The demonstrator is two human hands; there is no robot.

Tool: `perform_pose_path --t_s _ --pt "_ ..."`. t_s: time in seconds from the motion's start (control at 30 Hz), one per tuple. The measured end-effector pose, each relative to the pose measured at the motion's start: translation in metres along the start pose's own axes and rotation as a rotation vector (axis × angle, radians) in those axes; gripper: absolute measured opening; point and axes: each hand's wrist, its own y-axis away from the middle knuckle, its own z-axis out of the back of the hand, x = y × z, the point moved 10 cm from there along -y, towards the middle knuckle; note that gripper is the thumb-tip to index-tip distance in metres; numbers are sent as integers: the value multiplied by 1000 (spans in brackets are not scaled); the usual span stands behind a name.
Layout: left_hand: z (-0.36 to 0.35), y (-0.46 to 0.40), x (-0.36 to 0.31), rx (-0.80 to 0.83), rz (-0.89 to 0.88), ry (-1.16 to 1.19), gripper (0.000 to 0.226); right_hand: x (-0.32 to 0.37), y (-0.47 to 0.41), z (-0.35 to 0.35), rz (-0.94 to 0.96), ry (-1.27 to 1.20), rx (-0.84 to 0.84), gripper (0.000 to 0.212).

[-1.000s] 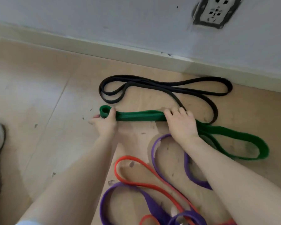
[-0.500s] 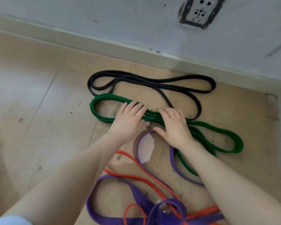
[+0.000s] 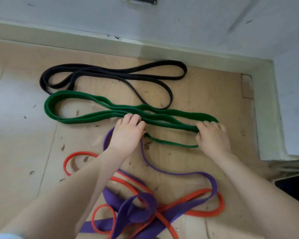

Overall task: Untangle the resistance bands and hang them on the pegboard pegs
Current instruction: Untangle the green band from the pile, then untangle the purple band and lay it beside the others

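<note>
A green band (image 3: pixel 86 116) lies folded in long loops across the wooden floor. My left hand (image 3: pixel 127 135) presses on its middle with fingers curled over the strands. My right hand (image 3: pixel 211 137) grips the band's right end, fingers closed around the bunched strands. Behind it a black band (image 3: pixel 110 73) lies coiled near the wall. In front, a purple band (image 3: pixel 136 209) and an orange band (image 3: pixel 205 213) are tangled together under my forearms. No pegboard is in view.
A pale baseboard (image 3: pixel 93 42) runs along the wall behind the bands and turns at the right corner (image 3: pixel 266 80). A dark object (image 3: pixel 293 188) sits at the right edge. The floor (image 3: pixel 21 144) to the left is bare wood with small marks.
My right hand slid right along the green band to its end and closed on it. The left hand moved right to the middle. The band now lies stretched out longer; the view shifted down and right.
</note>
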Motion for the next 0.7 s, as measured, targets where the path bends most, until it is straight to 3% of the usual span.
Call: perform_pose_path --t_s 0.13,0.23,0.3,0.37,0.43,0.57,0.7 --pt "-4 -2 3 59 35 -62 40 -5 -17 -1 24 32 70 41" --pt "-1 -11 6 43 101 -57 57 2 -13 4 -27 -182 41 70" --pt "-3 -17 9 57 124 -100 61 23 -8 -3 81 -268 125 93" --pt "-1 -24 6 74 98 -113 58 45 -1 -13 225 -128 144 101" --pt "3 -31 5 80 67 -152 54 43 -2 -17 220 -4 66 96" --pt "0 -38 11 130 8 -225 49 3 -25 -13 -16 -37 51 94" --pt "-4 -36 19 137 -78 -344 38 9 -39 5 127 68 16 40"
